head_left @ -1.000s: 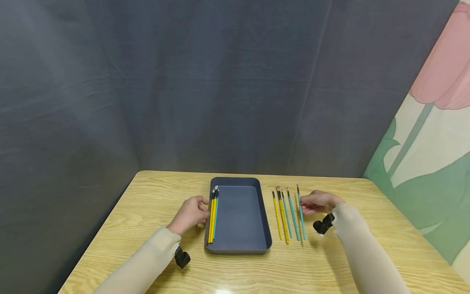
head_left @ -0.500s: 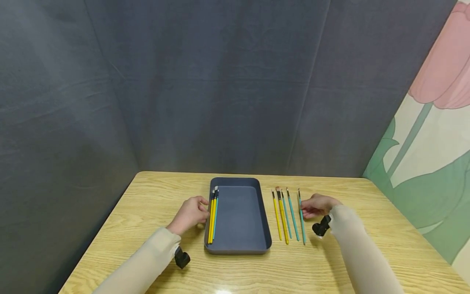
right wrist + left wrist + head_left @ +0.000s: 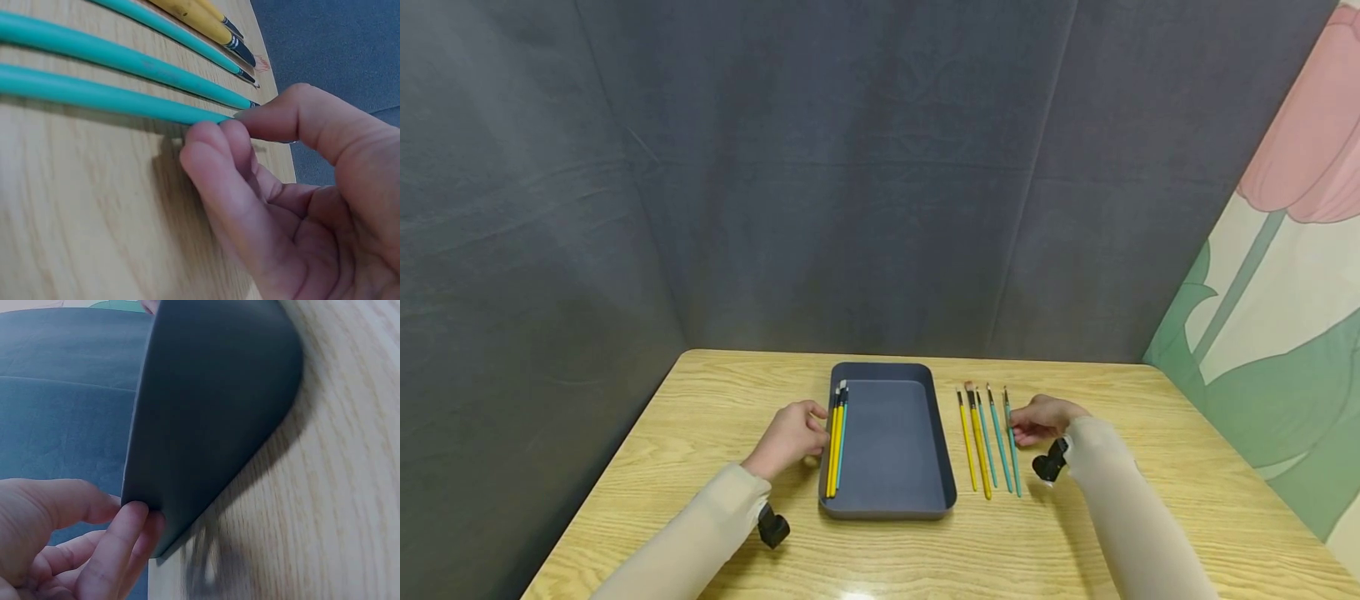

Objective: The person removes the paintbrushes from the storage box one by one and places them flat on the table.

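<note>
A dark grey rectangular tray [image 3: 895, 450] lies on the table, and my left hand [image 3: 792, 433] pinches its left rim between thumb and fingers. The left wrist view shows that grip on the tray wall [image 3: 212, 394] up close. Inside the tray, along its left side, two yellow paintbrushes [image 3: 832, 454] and one teal paintbrush [image 3: 842, 442] lie bristles away from me. To the tray's right, my right hand [image 3: 1043, 418] pinches the rightmost teal paintbrush [image 3: 1012, 454] near its bristle end. In the right wrist view this paintbrush [image 3: 112, 100] runs close alongside another teal one [image 3: 144, 67].
Left of the held paintbrush, two yellow paintbrushes [image 3: 967, 442] and two teal paintbrushes [image 3: 1000, 442] form a row on the wooden table [image 3: 880, 558]. A dark curtain [image 3: 850, 208] hangs behind the table, and a flower-patterned panel [image 3: 1285, 333] stands at the right.
My right hand has brought the held teal paintbrush lower towards the table, then leftward, closer to the row. The left hand and the tray stay in place.
</note>
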The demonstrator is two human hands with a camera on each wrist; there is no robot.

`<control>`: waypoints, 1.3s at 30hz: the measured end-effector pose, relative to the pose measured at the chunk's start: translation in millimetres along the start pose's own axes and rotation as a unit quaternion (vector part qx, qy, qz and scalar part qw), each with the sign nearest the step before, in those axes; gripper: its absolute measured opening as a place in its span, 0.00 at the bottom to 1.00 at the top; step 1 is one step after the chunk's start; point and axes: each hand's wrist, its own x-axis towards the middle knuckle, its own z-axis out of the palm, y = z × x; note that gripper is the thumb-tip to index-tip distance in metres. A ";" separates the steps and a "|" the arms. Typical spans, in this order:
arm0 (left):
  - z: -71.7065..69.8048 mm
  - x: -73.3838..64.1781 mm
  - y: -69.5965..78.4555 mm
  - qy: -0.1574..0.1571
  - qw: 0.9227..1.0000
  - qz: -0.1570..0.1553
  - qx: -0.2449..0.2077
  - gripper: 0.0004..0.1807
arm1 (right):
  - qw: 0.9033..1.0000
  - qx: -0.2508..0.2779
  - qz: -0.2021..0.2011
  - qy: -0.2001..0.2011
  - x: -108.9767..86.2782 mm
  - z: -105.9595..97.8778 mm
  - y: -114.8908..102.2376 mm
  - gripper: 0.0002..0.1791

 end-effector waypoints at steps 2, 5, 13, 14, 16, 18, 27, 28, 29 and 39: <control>0.3 -0.1 -0.1 0.001 1.000 0.000 0.001 0.19 | 1.000 0.005 0.001 0.000 0.6 0.7 -0.4 0.08; 0.8 -0.1 0.1 0.002 1.000 -0.001 0.003 0.19 | 1.000 0.005 -0.002 -0.006 0.5 1.6 -0.9 0.08; 1.9 0.2 0.0 0.002 1.000 -0.001 0.005 0.19 | 1.000 0.009 -0.004 -0.013 -2.4 4.4 -2.0 0.09; 1.9 0.3 -0.1 0.002 1.000 -0.001 0.005 0.19 | 1.000 0.012 -0.002 -0.010 -2.7 4.9 -2.3 0.08; 1.8 0.1 -0.1 0.002 1.000 0.001 0.004 0.19 | 1.000 0.014 0.001 -0.003 -3.2 5.9 -3.3 0.08; 1.6 0.0 -0.3 0.002 1.000 0.002 0.004 0.20 | 1.000 0.015 0.001 0.003 -3.6 7.0 -4.1 0.08; 1.2 1.0 -1.2 0.000 1.000 0.002 0.007 0.19 | 1.000 0.017 0.007 0.005 -4.8 8.0 -5.9 0.08; 1.0 1.0 -1.3 0.000 1.000 0.002 0.007 0.20 | 1.000 0.016 0.007 0.004 -4.8 7.9 -6.0 0.08; 0.8 1.0 -1.3 0.000 1.000 0.001 0.007 0.20 | 1.000 0.017 0.007 0.003 -4.6 7.8 -5.8 0.08; 0.2 1.7 -1.3 -0.004 1.000 -0.003 0.007 0.20 | 1.000 0.016 0.004 0.000 -3.7 6.3 -4.3 0.10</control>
